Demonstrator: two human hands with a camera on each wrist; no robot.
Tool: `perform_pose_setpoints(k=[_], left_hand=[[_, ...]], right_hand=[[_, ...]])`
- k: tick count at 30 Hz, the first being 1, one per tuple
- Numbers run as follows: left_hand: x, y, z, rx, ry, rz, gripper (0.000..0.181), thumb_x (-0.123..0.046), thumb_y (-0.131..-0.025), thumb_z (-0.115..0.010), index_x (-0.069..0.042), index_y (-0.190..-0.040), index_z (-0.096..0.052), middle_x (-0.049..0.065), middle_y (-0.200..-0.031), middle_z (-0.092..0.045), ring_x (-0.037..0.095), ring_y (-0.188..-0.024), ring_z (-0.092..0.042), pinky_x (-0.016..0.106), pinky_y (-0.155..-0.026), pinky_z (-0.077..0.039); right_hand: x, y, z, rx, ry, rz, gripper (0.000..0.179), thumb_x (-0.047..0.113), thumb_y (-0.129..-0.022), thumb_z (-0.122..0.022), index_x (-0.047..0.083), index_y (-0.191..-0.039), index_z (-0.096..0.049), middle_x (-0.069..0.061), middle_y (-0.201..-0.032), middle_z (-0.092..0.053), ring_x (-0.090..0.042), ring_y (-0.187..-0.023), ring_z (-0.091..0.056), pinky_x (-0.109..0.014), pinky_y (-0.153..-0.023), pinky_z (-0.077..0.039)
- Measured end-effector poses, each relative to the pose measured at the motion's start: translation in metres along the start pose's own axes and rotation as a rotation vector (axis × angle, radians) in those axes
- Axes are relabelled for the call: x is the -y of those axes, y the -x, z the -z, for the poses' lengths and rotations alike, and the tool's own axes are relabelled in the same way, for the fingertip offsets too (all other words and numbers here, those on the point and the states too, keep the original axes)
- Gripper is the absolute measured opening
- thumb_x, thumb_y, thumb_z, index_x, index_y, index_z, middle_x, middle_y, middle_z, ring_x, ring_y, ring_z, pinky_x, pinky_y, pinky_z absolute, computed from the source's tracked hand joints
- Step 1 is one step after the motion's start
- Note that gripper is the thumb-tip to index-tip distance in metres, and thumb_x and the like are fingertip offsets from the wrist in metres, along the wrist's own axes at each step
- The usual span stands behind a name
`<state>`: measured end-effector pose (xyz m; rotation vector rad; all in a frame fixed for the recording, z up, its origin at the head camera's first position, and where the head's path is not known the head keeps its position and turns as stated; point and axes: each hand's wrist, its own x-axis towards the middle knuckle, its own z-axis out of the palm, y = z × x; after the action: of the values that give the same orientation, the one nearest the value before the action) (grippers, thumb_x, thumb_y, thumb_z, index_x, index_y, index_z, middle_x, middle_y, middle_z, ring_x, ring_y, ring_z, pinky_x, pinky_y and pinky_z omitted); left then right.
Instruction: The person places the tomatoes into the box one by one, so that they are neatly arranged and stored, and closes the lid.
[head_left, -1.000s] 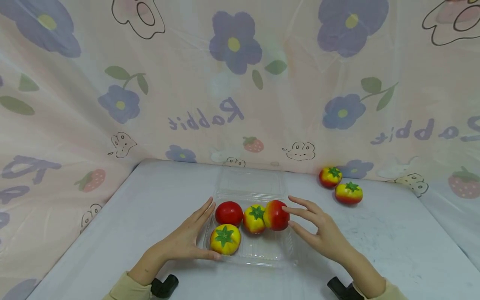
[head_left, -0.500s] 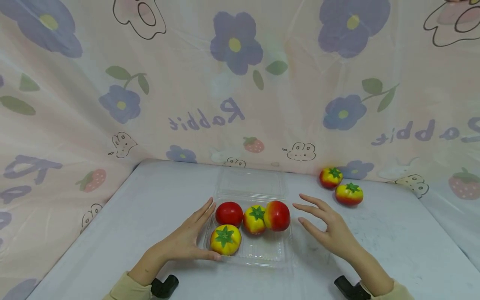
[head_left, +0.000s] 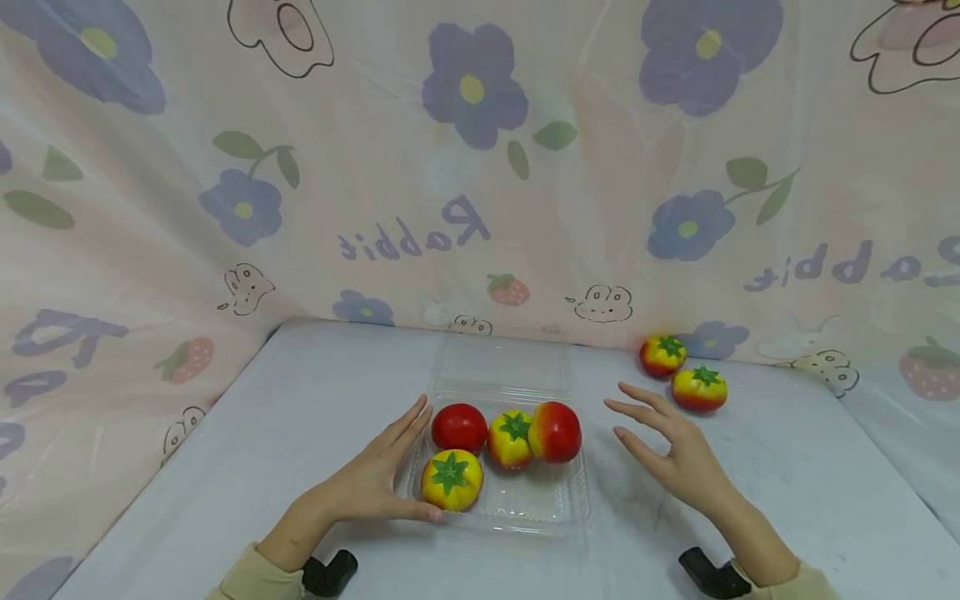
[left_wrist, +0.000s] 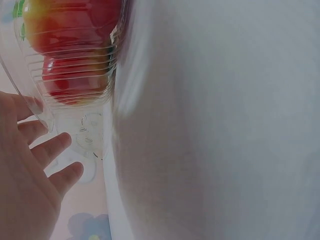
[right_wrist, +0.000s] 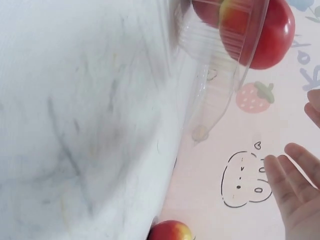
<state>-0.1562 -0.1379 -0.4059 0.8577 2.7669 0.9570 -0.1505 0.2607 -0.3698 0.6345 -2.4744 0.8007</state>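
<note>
A clear plastic clamshell box (head_left: 528, 504) lies with its lid (head_left: 498, 364) laid back. It holds several shiny tomato-like fruits: a red one (head_left: 459, 428) at back left, a yellow one (head_left: 452, 482) in front of it, another yellow one (head_left: 510, 442) in the middle, and a red-yellow one (head_left: 557, 433) tilted against that at the right. My left hand (head_left: 367, 479) rests along the box's left side, fingers extended, thumb at the front corner. To the right of the box, my right hand (head_left: 686, 458) hovers with nothing in it, fingers spread.
Two more such fruits, one at the back (head_left: 662, 357) and one just in front (head_left: 699, 389), sit at the table's far right beyond my right hand. A patterned curtain (head_left: 480, 183) rises behind the white table (head_left: 330, 375).
My right hand has come off the red-yellow fruit at the box's right and moved away to the right. That fruit stays leaning in the box. The left hand has stayed put.
</note>
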Motion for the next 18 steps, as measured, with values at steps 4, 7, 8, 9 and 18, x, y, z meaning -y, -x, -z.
perform_pose_setpoints(k=[4, 7, 8, 9, 18], left_hand=[[0.0, 0.0, 0.0, -0.003, -0.002, -0.004, 0.116, -0.069, -0.067, -0.071, -0.017, -0.155, -0.016, 0.0, -0.163, -0.003, 0.036, -0.146, -0.018, 0.066, -0.104, -0.033], [0.0, 0.0, 0.0, -0.004, -0.004, -0.004, 0.116, -0.069, -0.067, -0.071, -0.016, -0.155, -0.016, 0.001, -0.163, -0.003, 0.036, -0.146, -0.018, 0.066, -0.104, -0.033], [0.0, 0.0, 0.0, -0.005, -0.004, -0.004, 0.117, -0.069, -0.067, -0.071, -0.016, -0.155, -0.016, 0.001, -0.163, -0.003, 0.036, -0.146, -0.018, 0.066, -0.104, -0.033], [0.0, 0.0, 0.0, -0.004, -0.004, -0.003, 0.117, -0.069, -0.067, -0.071, -0.016, -0.155, -0.016, 0.001, -0.163, -0.003, 0.036, -0.146, -0.018, 0.066, -0.104, -0.033], [0.0, 0.0, 0.0, -0.006, -0.002, -0.001, 0.117, -0.069, -0.067, -0.071, -0.016, -0.155, -0.016, 0.002, -0.163, -0.003, 0.036, -0.146, -0.018, 0.066, -0.104, -0.032]], right_hand=[[-0.004, 0.001, 0.002, -0.002, 0.001, -0.015, 0.04, 0.006, -0.083, -0.073, 0.017, -0.12, -0.068, -0.01, -0.132, -0.058, -0.031, -0.121, -0.052, -0.059, -0.088, -0.048], [-0.008, 0.002, 0.004, -0.009, -0.005, -0.032, 0.038, 0.006, -0.083, -0.072, 0.016, -0.12, -0.068, -0.013, -0.132, -0.058, -0.033, -0.12, -0.051, -0.062, -0.087, -0.048], [-0.009, 0.002, 0.004, -0.013, -0.005, -0.034, 0.038, 0.006, -0.083, -0.072, 0.016, -0.12, -0.068, -0.013, -0.131, -0.058, -0.033, -0.12, -0.051, -0.062, -0.087, -0.048], [-0.011, 0.002, 0.005, -0.017, -0.003, -0.036, 0.038, 0.006, -0.083, -0.072, 0.016, -0.12, -0.068, -0.014, -0.131, -0.058, -0.033, -0.12, -0.051, -0.062, -0.087, -0.047], [-0.023, 0.005, 0.008, -0.046, 0.033, -0.045, 0.038, 0.007, -0.082, -0.073, 0.017, -0.119, -0.069, -0.012, -0.13, -0.059, -0.031, -0.117, -0.052, -0.006, -0.099, -0.032]])
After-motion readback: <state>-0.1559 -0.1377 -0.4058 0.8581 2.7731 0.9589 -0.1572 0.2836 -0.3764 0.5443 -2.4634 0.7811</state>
